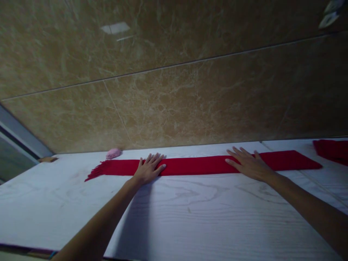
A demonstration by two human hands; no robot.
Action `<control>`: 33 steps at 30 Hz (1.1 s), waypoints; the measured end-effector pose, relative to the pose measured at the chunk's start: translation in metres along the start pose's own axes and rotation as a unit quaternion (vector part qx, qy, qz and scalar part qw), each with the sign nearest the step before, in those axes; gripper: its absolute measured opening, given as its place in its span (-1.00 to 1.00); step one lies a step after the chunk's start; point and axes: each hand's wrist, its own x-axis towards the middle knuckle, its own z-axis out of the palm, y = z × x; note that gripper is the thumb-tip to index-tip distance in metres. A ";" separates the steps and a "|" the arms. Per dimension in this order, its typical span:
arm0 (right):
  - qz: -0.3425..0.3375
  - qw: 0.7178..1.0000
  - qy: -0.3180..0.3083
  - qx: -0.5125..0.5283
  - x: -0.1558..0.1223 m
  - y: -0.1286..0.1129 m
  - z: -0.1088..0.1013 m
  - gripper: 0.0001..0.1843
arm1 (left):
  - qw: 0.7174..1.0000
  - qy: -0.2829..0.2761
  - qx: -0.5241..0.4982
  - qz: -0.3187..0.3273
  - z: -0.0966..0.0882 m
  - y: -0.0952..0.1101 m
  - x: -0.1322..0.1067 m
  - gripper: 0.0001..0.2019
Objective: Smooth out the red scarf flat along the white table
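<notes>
- At 8 o'clock on my remote feed, a red scarf (195, 166) lies flat on the white table (185, 214), stretching to 4.
- Toward 8, a pink bundle (113, 153) sits beside its fringed end.
- At 7, my left hand (148, 169) rests palm-down on the scarf, grasping nothing.
- At 4, my right hand (250, 165) spreads across it, unclenched.
- At 3, another red cloth (332, 150).

**One Head Camera Facing Forward and Down**

Sitting on the person's head, the camera is looking forward and down across the table (190, 214) from its near side, facing a tiled wall (174, 105) that is filling the upper half. It is viewing from fairly near: both forearms (104, 217) are entering from below, the left hand (149, 168) and right hand (250, 165) showing whole.
</notes>
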 end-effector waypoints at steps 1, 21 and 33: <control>-0.001 1.000 -0.006 0.000 0.000 0.000 -0.002 -0.22 | 1.000 -0.005 0.000 0.002 -0.001 -0.001 0.000 -0.37; -0.090 0.993 -0.025 0.066 -0.004 -0.107 -0.014 -0.26 | 0.987 0.010 -0.055 0.148 0.007 0.113 0.011 -0.37; -0.096 0.993 -0.005 0.075 -0.007 -0.119 -0.025 -0.35 | 0.989 0.019 -0.041 0.143 -0.013 0.135 0.014 -0.42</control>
